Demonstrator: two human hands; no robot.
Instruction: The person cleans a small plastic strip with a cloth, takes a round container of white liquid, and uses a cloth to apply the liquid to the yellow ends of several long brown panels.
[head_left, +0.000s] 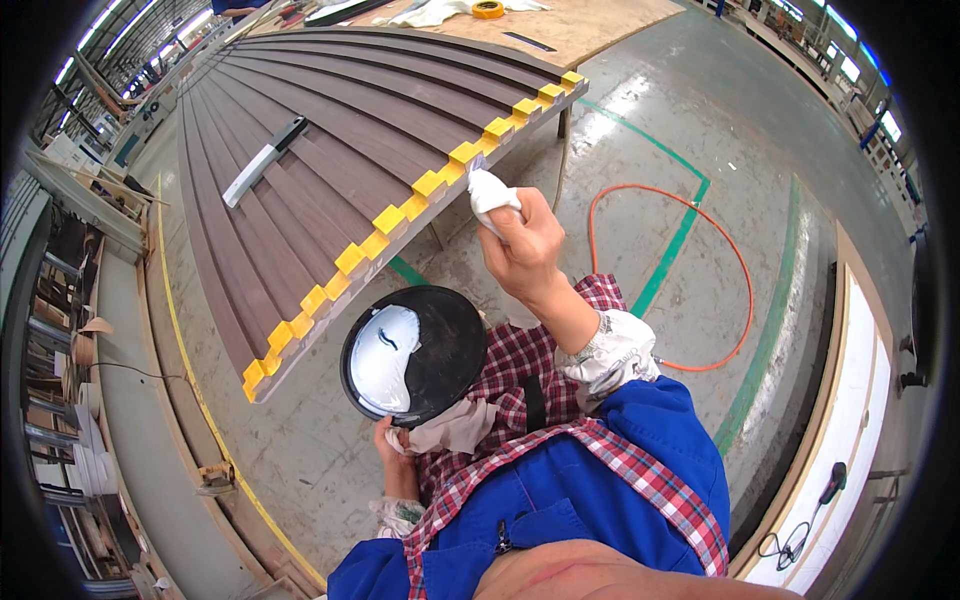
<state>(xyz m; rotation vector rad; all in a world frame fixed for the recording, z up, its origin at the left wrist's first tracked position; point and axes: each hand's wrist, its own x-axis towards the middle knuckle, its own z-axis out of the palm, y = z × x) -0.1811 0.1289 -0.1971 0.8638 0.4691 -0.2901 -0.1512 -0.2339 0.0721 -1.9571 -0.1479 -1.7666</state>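
Note:
My right hand (525, 244) pinches a bunched white cloth (493, 196), its tip at the end edge of a long brown ribbed panel (322, 142). Yellow tape (390, 220) covers the rib ends along that stepped edge, and whitish smears show just below it. Low in front of me, my left hand (388, 444) grips the rim of a round black shallow dish (450, 360). A pool of glossy white liquid (384, 360) covers its left part. Beside this hand, a beige cloth (457, 427) lies against my checked apron (517, 367).
A flat-bladed tool with a black handle (266, 161) rests on the panel. Beyond stands a wooden worktable (592, 30) with a yellow tape roll (487, 10). An orange hose (742, 262) loops across the floor at right. Racks of material (82, 397) line the left.

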